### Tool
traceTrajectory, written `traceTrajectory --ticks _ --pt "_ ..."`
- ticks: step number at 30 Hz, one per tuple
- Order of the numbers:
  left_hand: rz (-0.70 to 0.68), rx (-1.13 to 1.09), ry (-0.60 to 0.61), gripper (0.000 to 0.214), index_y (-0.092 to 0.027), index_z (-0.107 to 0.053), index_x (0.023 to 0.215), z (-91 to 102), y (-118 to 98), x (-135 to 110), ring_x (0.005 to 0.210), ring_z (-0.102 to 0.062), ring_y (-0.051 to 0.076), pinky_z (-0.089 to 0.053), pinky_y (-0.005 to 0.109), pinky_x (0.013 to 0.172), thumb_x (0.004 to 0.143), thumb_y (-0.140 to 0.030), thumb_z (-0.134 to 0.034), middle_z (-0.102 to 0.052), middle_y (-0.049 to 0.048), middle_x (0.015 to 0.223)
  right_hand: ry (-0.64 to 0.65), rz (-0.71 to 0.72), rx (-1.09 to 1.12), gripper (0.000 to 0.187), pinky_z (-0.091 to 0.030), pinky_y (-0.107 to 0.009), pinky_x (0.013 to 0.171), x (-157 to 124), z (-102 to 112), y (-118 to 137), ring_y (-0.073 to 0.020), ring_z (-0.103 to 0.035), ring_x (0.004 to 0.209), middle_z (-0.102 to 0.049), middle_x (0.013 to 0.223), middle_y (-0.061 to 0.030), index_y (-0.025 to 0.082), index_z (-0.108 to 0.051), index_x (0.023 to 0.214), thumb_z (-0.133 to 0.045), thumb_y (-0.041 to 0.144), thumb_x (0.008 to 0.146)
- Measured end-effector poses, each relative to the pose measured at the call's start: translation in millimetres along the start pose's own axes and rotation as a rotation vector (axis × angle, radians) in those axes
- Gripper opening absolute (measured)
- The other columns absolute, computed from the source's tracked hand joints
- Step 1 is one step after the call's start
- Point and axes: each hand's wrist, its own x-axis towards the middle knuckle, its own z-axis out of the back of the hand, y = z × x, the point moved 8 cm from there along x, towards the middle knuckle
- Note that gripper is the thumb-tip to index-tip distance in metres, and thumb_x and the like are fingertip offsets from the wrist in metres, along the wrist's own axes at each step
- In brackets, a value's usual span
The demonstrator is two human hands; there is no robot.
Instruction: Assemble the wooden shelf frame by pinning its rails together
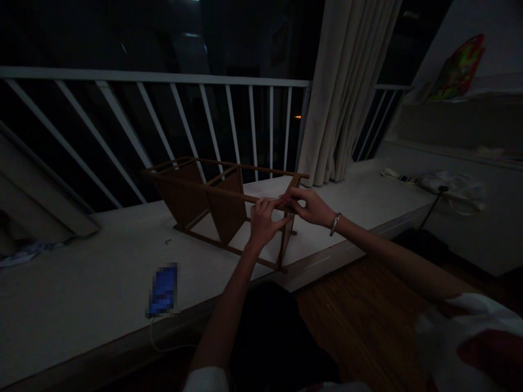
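Observation:
A small brown wooden shelf rack (223, 209) lies on its side on the pale window ledge, its open frame and flat panels showing. My left hand (263, 220) grips the near upper rail close to the rack's right end, fingers over the top and thumb stretched along the end. Touching the same corner, my right hand (308, 207) has its thumb and fingers pinched together right beside the left fingertips. A thin light sliver shows between the hands, but dimness hides what it is. A metal bracelet (335, 224) circles my right wrist.
A phone-like device (163, 291) with a blurred blue screen lies on the ledge (102, 283), a cable running from it. A tiny object (168, 242) sits nearby. White railing (229, 80) and a curtain (343, 87) stand behind. Plastic-looking bags (451, 188) lie at the right.

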Motion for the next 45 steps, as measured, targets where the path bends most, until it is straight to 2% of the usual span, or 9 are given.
traceTrajectory --ticks 5,8,17,23,30,37,45 --pt "0.079 0.032 -0.067 0.035 -0.019 -0.057 0.098 1.6 2 2 0.106 -0.044 0.024 -0.035 0.037 0.084 0.071 -0.040 -0.064 -0.058 0.0068 0.103 -0.044 -0.045 0.089 0.018 -0.044 -0.025 0.070 -1 -5 -4 -0.0125 -0.059 0.076 -0.065 0.083 -0.0029 0.016 -0.062 0.089 -0.045 0.017 0.082" --pt "0.066 0.016 -0.077 0.034 -0.020 -0.057 0.098 2.1 -1 3 0.104 -0.045 0.023 -0.035 0.036 0.082 0.071 -0.039 -0.064 -0.058 0.0057 0.101 -0.076 -0.067 0.137 0.017 -0.045 -0.024 0.070 -4 -4 -10 -0.0123 -0.060 0.077 -0.066 0.084 -0.0028 0.017 -0.062 0.090 -0.047 0.021 0.082" --pt "0.043 0.001 -0.037 0.033 -0.020 -0.054 0.098 -0.5 -1 4 0.103 -0.044 0.024 -0.036 0.037 0.084 0.070 -0.034 -0.064 -0.057 0.0053 0.096 -0.197 -0.078 0.217 0.016 -0.047 -0.027 0.074 -12 -7 -18 -0.0127 -0.061 0.080 -0.065 0.083 -0.0035 0.016 -0.062 0.086 -0.047 0.023 0.084" --pt "0.018 0.004 0.018 0.033 -0.022 -0.053 0.101 0.3 -1 4 0.104 -0.043 0.023 -0.036 0.037 0.086 0.074 -0.039 -0.061 -0.056 0.0045 0.100 -0.285 -0.082 0.174 0.016 -0.048 -0.027 0.073 -21 -2 -16 -0.0135 -0.061 0.080 -0.066 0.085 -0.0034 0.018 -0.063 0.089 -0.050 0.024 0.083" --pt "0.012 0.031 0.020 0.039 -0.021 -0.054 0.101 -0.1 1 4 0.105 -0.043 0.024 -0.037 0.037 0.085 0.072 -0.044 -0.062 -0.055 0.0060 0.101 -0.209 -0.087 0.153 0.018 -0.048 -0.027 0.074 -17 1 -15 -0.0136 -0.062 0.082 -0.066 0.088 -0.0038 0.017 -0.063 0.092 -0.050 0.024 0.082" --pt "0.007 0.023 0.009 0.039 -0.020 -0.054 0.102 -0.4 0 4 0.104 -0.043 0.024 -0.037 0.037 0.084 0.071 -0.042 -0.063 -0.055 0.0064 0.101 -0.215 -0.150 0.179 0.019 -0.049 -0.028 0.075 -18 -4 -22 -0.0136 -0.062 0.082 -0.066 0.088 -0.0045 0.016 -0.061 0.094 -0.049 0.026 0.083" --pt "0.003 0.007 0.001 0.033 -0.021 -0.054 0.096 1.9 -2 5 0.101 -0.044 0.023 -0.038 0.036 0.083 0.071 -0.041 -0.063 -0.056 0.0049 0.095 -0.124 -0.022 0.095 0.019 -0.048 -0.027 0.075 -16 0 -8 -0.0135 -0.062 0.082 -0.066 0.089 -0.0037 0.019 -0.061 0.094 -0.047 0.025 0.084"
